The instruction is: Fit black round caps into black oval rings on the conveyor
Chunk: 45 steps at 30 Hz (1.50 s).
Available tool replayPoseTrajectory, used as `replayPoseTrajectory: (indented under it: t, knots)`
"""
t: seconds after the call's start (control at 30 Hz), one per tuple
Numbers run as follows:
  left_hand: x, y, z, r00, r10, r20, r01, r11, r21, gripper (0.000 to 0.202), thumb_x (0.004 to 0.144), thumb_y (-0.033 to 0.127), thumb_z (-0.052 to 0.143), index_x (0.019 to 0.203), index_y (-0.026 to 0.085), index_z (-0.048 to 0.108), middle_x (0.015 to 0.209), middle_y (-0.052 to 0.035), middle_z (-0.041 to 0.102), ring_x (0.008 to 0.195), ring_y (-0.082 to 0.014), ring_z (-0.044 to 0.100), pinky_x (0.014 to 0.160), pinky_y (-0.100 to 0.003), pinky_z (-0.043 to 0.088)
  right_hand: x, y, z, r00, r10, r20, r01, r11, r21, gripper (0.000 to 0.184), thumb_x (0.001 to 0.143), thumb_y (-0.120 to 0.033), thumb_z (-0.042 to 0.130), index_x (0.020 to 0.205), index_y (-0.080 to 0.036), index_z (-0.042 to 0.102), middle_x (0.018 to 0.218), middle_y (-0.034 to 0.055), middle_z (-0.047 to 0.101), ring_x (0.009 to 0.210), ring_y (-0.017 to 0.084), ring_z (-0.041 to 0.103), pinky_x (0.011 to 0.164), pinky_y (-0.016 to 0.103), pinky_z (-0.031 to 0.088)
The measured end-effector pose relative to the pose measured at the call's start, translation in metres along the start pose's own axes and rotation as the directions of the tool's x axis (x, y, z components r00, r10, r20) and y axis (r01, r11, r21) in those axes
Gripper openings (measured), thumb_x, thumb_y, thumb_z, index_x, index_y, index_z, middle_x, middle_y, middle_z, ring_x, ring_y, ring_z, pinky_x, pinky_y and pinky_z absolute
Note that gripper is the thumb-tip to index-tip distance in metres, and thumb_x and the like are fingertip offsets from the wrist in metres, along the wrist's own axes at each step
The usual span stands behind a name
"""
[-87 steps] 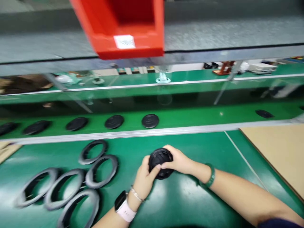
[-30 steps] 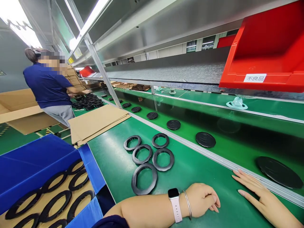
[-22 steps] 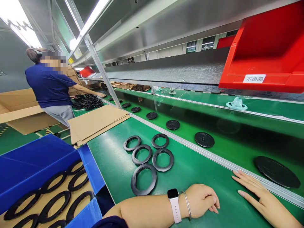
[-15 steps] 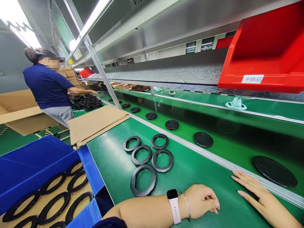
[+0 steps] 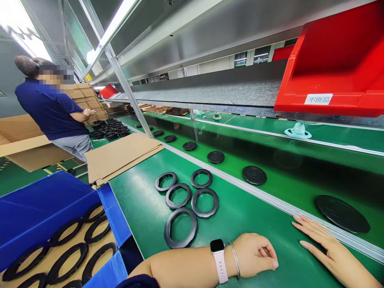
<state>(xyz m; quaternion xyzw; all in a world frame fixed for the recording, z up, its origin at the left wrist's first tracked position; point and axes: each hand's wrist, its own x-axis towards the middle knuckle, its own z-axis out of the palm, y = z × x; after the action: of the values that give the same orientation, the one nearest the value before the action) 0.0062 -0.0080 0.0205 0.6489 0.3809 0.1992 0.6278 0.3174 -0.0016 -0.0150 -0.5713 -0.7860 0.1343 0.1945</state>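
Green tabletop (image 5: 240, 216) carries everything I can see from here. My left hand (image 5: 255, 256) rests on it, fingers curled loosely inward with nothing in them; a white watch (image 5: 218, 260) and a thin bangle sit on that wrist. My right hand (image 5: 321, 244) lies flat and spread, palm down, empty, its fingertips close to the metal rail (image 5: 270, 200) that edges the conveyor belt (image 5: 288, 176). Just past the rail, nearest that hand, a black disc (image 5: 342, 208) lies on the belt, with more discs (image 5: 254, 175) spaced along it further off. To the left of my left hand, five black rings (image 5: 180, 227) lie flat in a cluster, some touching. A blue bin (image 5: 60, 208) at my lower left holds more rings. Cardboard sheets (image 5: 123, 154) lie beyond it. A red bin (image 5: 333, 64) sits on the shelf above. A person in a blue shirt (image 5: 51, 108) stands far left.
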Motion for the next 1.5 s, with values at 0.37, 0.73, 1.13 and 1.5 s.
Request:
replayPoseTrajectory:
  t: [0.37,0.73,1.13,1.5]
  knots:
    - [-0.002,0.006,-0.001,1.000,-0.003,0.003,0.003,1.000,-0.017,0.023,0.069,0.035,0.073,0.081,0.016,0.071,0.071,-0.0016,0.065,0.063,-0.0120,0.058,0.059,-0.023,0.047,-0.001,0.002,0.001,1.000,0.002,0.018,-0.002,1.000,-0.003,0.057,0.091,-0.067,0.050,0.132,-0.031,0.063,0.150,-0.0003,0.041,0.140,0.037,0.034,0.112,0.061,0.032]
    - [-0.007,0.013,-0.003,1.000,-0.013,0.011,0.013,1.000,-0.015,0.021,0.071,0.033,0.073,0.083,0.015,0.073,0.072,-0.0019,0.064,0.064,-0.0126,0.058,0.063,-0.025,0.049,-0.002,0.002,0.000,0.999,-0.011,0.034,0.010,1.000,0.013,0.055,0.094,-0.065,0.048,0.136,-0.031,0.060,0.152,-0.0002,0.038,0.142,0.035,0.031,0.116,0.061,0.026]
    - [-0.002,0.006,-0.002,1.000,0.024,0.019,-0.024,1.000,-0.009,0.019,0.070,0.031,0.073,0.081,0.015,0.071,0.070,-0.0008,0.063,0.064,-0.0113,0.058,0.060,-0.022,0.046,-0.002,0.005,0.001,0.999,-0.054,-0.002,0.054,0.998,-0.022,0.054,0.094,-0.065,0.049,0.137,-0.034,0.057,0.151,-0.0011,0.040,0.139,0.037,0.036,0.112,0.063,0.033]
    - [-0.002,0.004,-0.002,0.999,0.026,0.019,-0.026,1.000,0.013,0.024,0.070,0.032,0.073,0.086,0.015,0.075,0.073,-0.0029,0.067,0.065,-0.0120,0.059,0.063,-0.024,0.049,-0.001,-0.002,-0.003,0.998,-0.055,-0.013,0.055,0.998,-0.023,0.055,0.094,-0.067,0.047,0.138,-0.035,0.057,0.150,-0.0012,0.042,0.139,0.037,0.036,0.111,0.064,0.035]
